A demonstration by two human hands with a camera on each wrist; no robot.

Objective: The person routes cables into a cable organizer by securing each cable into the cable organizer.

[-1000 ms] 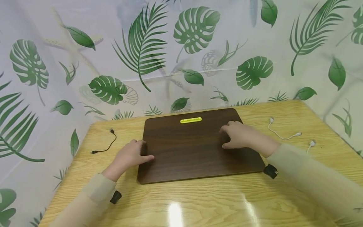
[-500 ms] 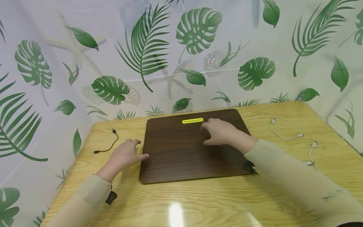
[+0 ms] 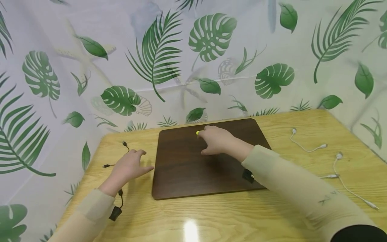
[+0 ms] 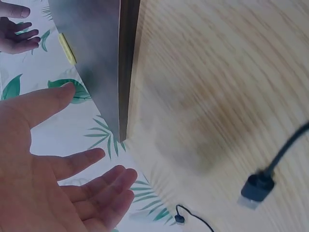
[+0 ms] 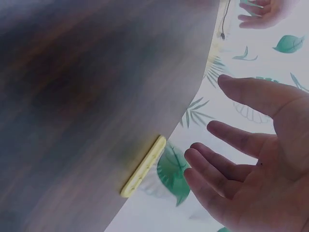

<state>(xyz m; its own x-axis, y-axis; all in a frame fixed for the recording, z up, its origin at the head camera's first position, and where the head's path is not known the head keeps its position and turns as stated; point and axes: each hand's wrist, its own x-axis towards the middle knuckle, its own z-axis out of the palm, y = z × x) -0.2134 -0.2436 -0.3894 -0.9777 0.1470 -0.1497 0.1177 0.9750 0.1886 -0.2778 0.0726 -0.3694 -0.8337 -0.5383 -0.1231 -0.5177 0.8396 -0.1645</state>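
While the loose, empty right hand (image 3: 218,139) hovers by the yellow strip (image 5: 144,166) at twelve o'clock on the dark board (image 3: 181,168), the empty left hand (image 3: 128,166) hangs at nine near black cables (image 3: 107,165), white cables (image 3: 324,146) at three, apparently colour-sorted.

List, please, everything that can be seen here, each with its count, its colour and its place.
Table: one, light wood, under everything else listed on it
Board: one, dark brown, on the table
Yellow strip: one, yellow, on the board near its far edge
Black cables: at least two, black, left of the board, partly hidden
White cables: at least three, white, right of the board, one partly hidden
Backdrop: one, white with green leaves, behind the table
Small blocks: two, black, one near each wrist
Dark shape: one, black, bottom right corner, unclear
Sleeves: two, beige, on both arms
Left hand: one, bare, beside the board
Right hand: one, bare, over the board
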